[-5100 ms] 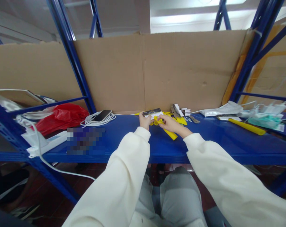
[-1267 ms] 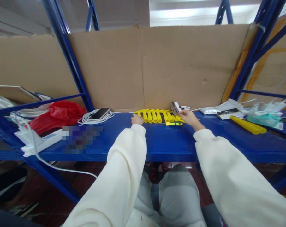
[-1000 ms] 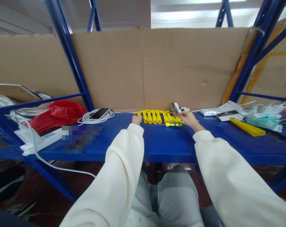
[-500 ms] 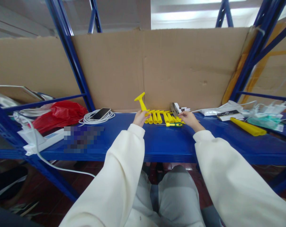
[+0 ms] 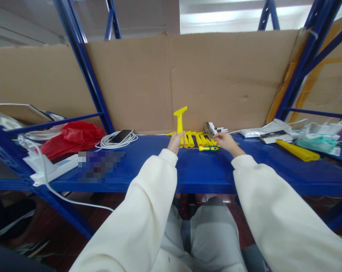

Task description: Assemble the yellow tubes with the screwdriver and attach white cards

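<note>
Upright in my left hand [image 5: 175,142] is a yellow scraper-like tool [image 5: 180,121], its wide head at the top. Several similar yellow pieces [image 5: 199,139] lie side by side on the blue shelf, just right of that hand. My right hand [image 5: 225,141] is closed at the right end of this row, beside a small box [image 5: 210,130] with black and white sides; what its fingers hold is too small to make out. In front of the row lies a yellow and green screwdriver [image 5: 210,149].
The blue shelf [image 5: 148,166] has a cardboard sheet [image 5: 137,83] behind it. On the left are a phone [image 5: 120,136] on a coiled white cable, a red bag [image 5: 74,136] and a white power strip [image 5: 62,168]. A larger yellow piece [image 5: 297,150] and white packets [image 5: 275,136] lie right.
My left hand has moved a little to the right with the yellow tool, which now stands more upright. The right hand has hardly moved.
</note>
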